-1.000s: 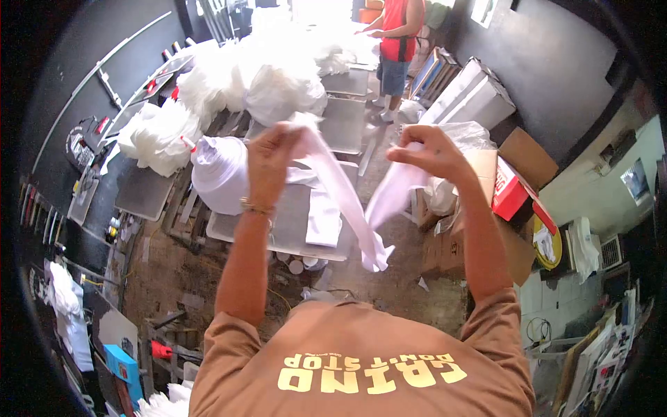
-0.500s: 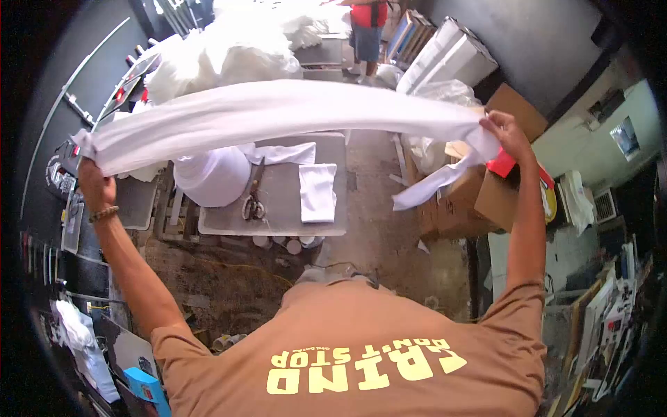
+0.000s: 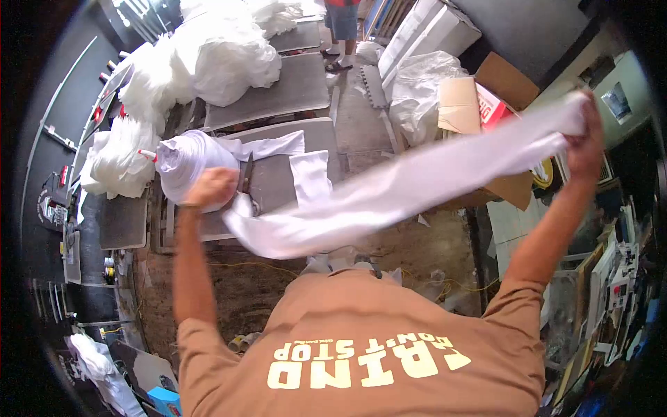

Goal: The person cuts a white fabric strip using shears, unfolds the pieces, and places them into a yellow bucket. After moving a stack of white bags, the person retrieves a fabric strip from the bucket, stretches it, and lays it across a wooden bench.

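My right hand is raised at the right, closed on one end of a long white fabric strip. Blurred by motion, the strip slopes down to the left, and its far end curls loose below my left hand. That hand, also smeared, is in front of a big roll of white fabric; its fingers do not show clearly. A tail from the roll lies across the grey board. Beside the roll lie scissors, partly covered. A short white fabric piece lies on the board, overlapped by the strip.
White fabric heaps stand at the back left. Another person stands at the far end. Cardboard boxes and a clear plastic bag are at the right. A yellow cord runs along the floor.
The strip was stretched level between both hands; its left end has come free and swung down. My left hand has moved right to the roll; my right hand has moved outward to the right.
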{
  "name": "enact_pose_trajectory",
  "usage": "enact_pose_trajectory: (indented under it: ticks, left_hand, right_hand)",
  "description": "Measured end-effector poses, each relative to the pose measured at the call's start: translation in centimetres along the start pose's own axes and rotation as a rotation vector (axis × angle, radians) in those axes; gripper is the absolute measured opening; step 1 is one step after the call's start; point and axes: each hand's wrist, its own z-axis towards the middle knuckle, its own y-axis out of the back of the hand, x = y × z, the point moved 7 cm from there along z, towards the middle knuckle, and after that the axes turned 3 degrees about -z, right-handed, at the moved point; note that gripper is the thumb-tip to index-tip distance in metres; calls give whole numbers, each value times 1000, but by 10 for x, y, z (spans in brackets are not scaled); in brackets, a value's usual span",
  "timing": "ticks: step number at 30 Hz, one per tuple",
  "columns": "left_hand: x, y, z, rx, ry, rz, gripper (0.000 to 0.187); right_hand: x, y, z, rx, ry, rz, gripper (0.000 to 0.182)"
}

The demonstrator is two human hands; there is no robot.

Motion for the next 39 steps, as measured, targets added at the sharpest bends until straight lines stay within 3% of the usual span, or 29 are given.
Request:
enact_pose_trajectory:
  ticks: [1,2,3,4,6,8,10,11,12,13,15,16,18,20,22,24,28,30,32,34,35,36,38,39]
  left_hand:
    - [-10,-47,17,-81,-8,123,42]
    - [-23,-93,29,29,31,277,34]
    - [-32,-134,36,19,-80,311,40]
    - [-21,-169,55,-16,-85,257,40]
    - [-23,-212,71,-318,-367,394,37]
    - [-25,-239,71,-351,-429,519,27]
    - [7,-252,98,-298,-363,403,21]
    - [12,-246,103,-302,-402,256,20]
    - [13,-241,106,-303,-436,111,20]
    - [-7,-222,95,-329,-457,108,22]
    - [-58,-176,72,-365,-634,8,25]
    - [-82,-156,61,-375,-560,-71,27]
    - [-123,-120,42,-318,-504,-161,24]
    - [-163,-98,28,-186,-564,-349,14]
    - [-219,-72,-11,-205,-674,-331,13]
    - [-263,-48,-44,-268,-751,-335,16]
    - [-310,-1,-86,-436,-888,-275,20]
    - [-316,13,-94,-441,-833,-261,23]
    - [-314,18,-97,-438,-784,-251,26]
    - [-319,11,-96,-339,-805,-219,32]
    - [-324,5,-98,-342,-913,-299,34]
    - [-326,1,-97,-335,-922,-299,34]
    - [-326,-8,-89,-161,-863,-605,32]
    - [-331,-18,-81,-3,-893,-767,29]
  right_hand:
    - [-22,22,-11,-127,-601,494,45]
    - [11,36,0,113,-110,127,41]
    - [-12,49,-18,-96,-505,916,40]
    - [38,31,-10,-218,-534,877,26]
    - [45,10,-21,104,-499,789,28]
    - [57,-22,-49,3,-629,471,35]
    - [67,-69,-73,154,-548,331,44]
    - [56,-96,-105,192,-552,347,46]
    - [75,-123,-115,296,-703,289,26]
    - [71,-151,-146,381,-803,323,32]
    - [95,-205,-169,636,-875,414,25]
    - [105,-232,-186,729,-926,491,20]
    - [129,-277,-189,681,-795,631,20]
    - [159,-297,-148,563,-541,547,31]
    - [182,-318,-114,461,-499,586,30]
    - [185,-323,-86,361,-464,620,30]
    - [194,-324,-44,527,-436,693,24]
    - [194,-297,-22,270,-290,795,17]
    - [186,-276,-11,167,-210,660,11]
    - [183,-251,5,170,-220,547,10]
    - [174,-247,9,193,-243,565,11]
    - [168,-240,15,289,-238,512,18]
    - [159,-225,21,418,-462,681,26]
    - [157,-223,25,408,-559,945,30]
